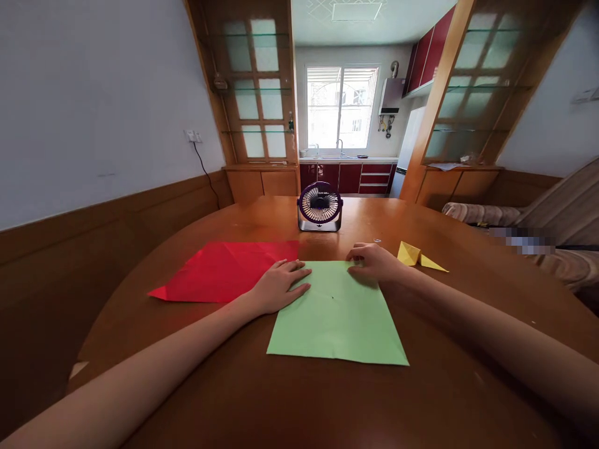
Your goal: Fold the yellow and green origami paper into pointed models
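A light green square sheet of paper (pixel 339 318) lies flat on the round wooden table (pixel 290 399) in front of me. My left hand (pixel 279 285) rests palm down, fingers apart, on the sheet's far left edge. My right hand (pixel 373 261) is at the sheet's far right corner, fingers curled and touching the paper's edge. A red sheet of paper (pixel 224 271) with fold creases lies flat to the left, partly under my left hand's side. A folded yellow paper shape (pixel 416 255) sits just right of my right hand.
A small purple desk fan (pixel 320 207) stands at the table's far side, facing me. A sofa (pixel 538 218) is at the right. A wood-panelled wall runs along the left; a kitchen with a window lies beyond the table.
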`<action>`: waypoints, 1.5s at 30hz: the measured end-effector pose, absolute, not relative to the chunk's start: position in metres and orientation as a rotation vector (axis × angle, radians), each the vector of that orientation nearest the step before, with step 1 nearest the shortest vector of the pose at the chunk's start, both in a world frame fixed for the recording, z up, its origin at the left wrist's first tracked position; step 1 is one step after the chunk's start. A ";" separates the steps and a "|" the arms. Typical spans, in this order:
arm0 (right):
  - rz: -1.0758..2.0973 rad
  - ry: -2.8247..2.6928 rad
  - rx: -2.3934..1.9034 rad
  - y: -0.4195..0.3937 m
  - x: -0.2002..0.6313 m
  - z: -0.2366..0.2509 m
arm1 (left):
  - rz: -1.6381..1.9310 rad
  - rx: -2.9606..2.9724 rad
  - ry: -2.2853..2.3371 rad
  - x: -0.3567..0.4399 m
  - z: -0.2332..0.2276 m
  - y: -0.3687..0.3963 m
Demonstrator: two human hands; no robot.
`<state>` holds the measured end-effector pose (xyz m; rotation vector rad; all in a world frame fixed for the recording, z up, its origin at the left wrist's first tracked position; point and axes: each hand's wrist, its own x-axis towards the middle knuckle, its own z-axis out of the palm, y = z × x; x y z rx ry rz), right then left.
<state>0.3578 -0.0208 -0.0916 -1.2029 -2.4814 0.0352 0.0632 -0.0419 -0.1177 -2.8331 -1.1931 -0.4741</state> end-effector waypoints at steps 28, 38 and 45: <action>-0.374 -2.660 -0.511 -0.069 0.356 -0.116 | -0.474 -2.736 -1.122 0.065 -0.119 -0.042; 0.125 -2.702 -0.464 -0.069 0.364 -0.115 | -0.390 -2.798 -1.145 0.063 -0.120 -0.041; 0.173 -2.727 -0.443 -0.072 0.363 -0.112 | -0.392 -2.810 -1.138 0.061 -0.123 -0.039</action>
